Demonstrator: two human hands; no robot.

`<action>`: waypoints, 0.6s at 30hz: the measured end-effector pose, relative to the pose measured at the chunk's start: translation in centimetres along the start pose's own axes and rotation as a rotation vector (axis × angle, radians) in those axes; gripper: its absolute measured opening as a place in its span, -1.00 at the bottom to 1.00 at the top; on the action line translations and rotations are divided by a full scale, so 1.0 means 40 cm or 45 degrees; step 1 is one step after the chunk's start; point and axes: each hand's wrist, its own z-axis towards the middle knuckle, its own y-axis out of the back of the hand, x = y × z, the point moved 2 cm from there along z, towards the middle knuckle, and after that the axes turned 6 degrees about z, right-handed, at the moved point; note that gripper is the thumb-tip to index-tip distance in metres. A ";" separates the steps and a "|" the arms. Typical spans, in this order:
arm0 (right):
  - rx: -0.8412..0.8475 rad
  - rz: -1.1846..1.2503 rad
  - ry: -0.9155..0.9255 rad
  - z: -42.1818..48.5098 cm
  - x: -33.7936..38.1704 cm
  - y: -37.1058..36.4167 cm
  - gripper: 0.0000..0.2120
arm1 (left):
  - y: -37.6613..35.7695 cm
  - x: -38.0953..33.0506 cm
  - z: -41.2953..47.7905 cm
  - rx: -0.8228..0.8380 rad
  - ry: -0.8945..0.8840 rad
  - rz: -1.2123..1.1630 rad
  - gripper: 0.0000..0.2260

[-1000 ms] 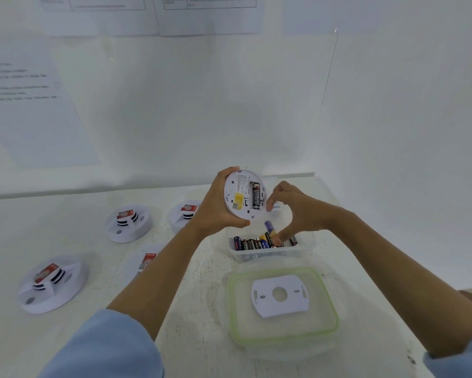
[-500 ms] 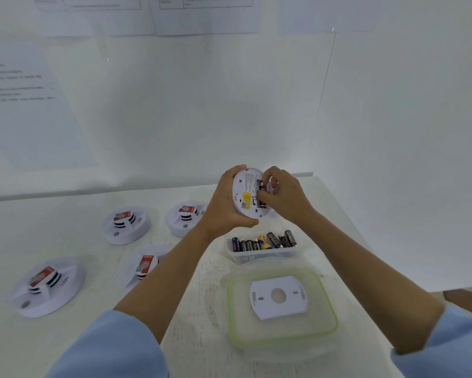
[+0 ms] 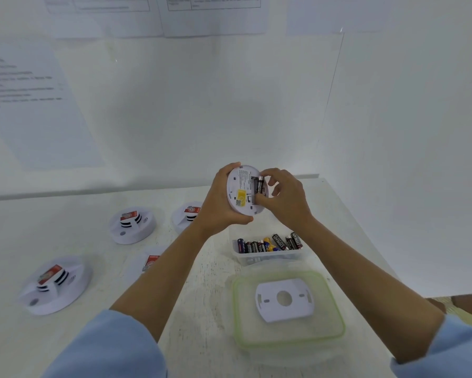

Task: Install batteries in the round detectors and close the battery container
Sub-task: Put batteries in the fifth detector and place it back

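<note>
My left hand [image 3: 220, 197] holds a white round detector [image 3: 243, 192] upright above the table, its back facing me with a yellow sticker and an open battery bay. My right hand [image 3: 284, 195] pinches a dark battery [image 3: 260, 184] between thumb and forefinger at the bay. Below them stands a small clear container [image 3: 267, 256] with several batteries. Its green-rimmed lid [image 3: 288, 306] lies nearer me, with a white mounting plate [image 3: 284, 298] resting on it.
Other white round detectors sit on the white table to the left: one at the far left [image 3: 55, 285], one behind it [image 3: 132, 224], one by my left wrist [image 3: 187, 214], one partly hidden by my forearm [image 3: 147, 264]. White walls close off the back and right.
My right hand rose from the battery container with a battery and brought it to the detector's bay. The left hand turned the detector slightly and kept hold of it.
</note>
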 end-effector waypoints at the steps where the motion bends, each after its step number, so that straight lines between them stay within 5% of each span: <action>1: -0.008 0.002 0.028 -0.002 0.004 0.000 -0.69 | -0.001 0.001 -0.002 -0.001 -0.004 0.010 -0.10; 7: -0.023 0.228 -0.171 0.008 0.025 0.048 -0.83 | 0.008 0.016 -0.009 -0.030 0.019 -0.015 -0.09; 13: 0.894 -0.462 -0.651 -0.014 0.005 0.075 -0.81 | 0.028 0.023 -0.009 -0.053 0.032 0.013 -0.08; 15: 0.883 -0.510 -0.619 0.003 0.003 0.069 -0.82 | 0.029 0.030 -0.008 -0.053 0.035 0.032 -0.08; 18: 0.596 -0.695 -0.375 0.080 -0.014 0.061 -0.84 | 0.030 0.039 -0.006 -0.044 0.058 0.036 -0.08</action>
